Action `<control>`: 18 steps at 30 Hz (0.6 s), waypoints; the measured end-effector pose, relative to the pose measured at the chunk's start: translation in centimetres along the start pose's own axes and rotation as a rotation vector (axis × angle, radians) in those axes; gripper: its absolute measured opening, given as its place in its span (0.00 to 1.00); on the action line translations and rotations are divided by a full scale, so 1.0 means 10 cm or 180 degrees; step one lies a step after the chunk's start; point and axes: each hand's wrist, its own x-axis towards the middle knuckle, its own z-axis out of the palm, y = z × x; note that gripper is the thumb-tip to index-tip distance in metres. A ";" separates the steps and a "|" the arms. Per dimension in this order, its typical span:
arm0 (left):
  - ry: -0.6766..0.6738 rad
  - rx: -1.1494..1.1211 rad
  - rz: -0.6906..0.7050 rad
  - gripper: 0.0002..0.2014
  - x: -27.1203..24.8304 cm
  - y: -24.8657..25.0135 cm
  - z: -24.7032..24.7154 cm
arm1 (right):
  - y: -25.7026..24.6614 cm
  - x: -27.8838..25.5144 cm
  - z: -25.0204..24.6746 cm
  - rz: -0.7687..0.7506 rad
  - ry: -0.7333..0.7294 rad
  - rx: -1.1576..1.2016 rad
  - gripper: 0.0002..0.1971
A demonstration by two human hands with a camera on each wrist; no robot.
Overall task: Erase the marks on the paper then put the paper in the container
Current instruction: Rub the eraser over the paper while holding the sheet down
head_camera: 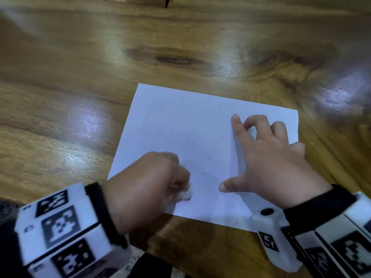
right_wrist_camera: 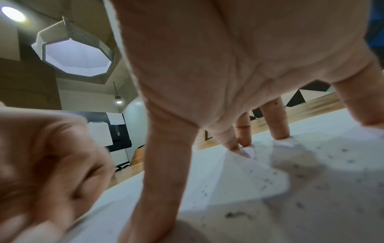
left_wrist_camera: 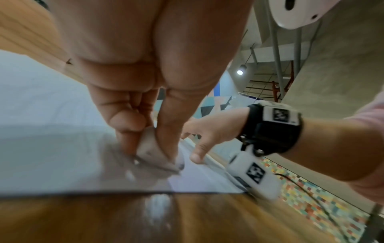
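No readable text, brand or number appears in any view. The wrist units [head_camera: 60, 227] carry only black-and-white square code patterns, and the paper [head_camera: 180, 127] shows only faint, illegible marks.

eraser [head_camera: 186, 194] mostly hidden in blurred left hand [head_camera: 148, 183], paper [head_camera: 180, 125] marks too faint to read

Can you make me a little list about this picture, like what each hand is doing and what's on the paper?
left hand: pinches a small white eraser, its end down on the paper
right hand: spread fingertips press on the paper
paper: white sheet, lying flat on the table
on the paper: tiny dark eraser crumbs; faint grey lines toward the far left
table: shiny brown wood
container: not in view
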 end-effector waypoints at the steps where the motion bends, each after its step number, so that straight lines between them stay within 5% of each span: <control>1: -0.0187 0.0000 -0.0049 0.06 -0.07 0.00 0.01 | 0.00 0.00 0.00 0.0008 -0.0004 0.0001 0.67; 4: -0.0260 -0.0018 -0.0133 0.12 -0.10 -0.02 0.00 | 0.01 0.01 0.01 0.0002 0.0024 -0.0015 0.67; 8: 0.0347 0.0105 -0.0186 0.04 0.08 -0.02 -0.07 | 0.01 0.01 0.01 0.0004 0.0035 -0.0031 0.67; 14: -0.0326 -0.0046 -0.0160 0.09 -0.13 -0.04 -0.03 | 0.00 0.00 0.00 0.0031 -0.0010 -0.0033 0.67; 18: -0.0027 0.0121 -0.0203 0.02 0.07 -0.01 -0.08 | 0.00 -0.01 -0.01 0.0008 0.0007 -0.0035 0.67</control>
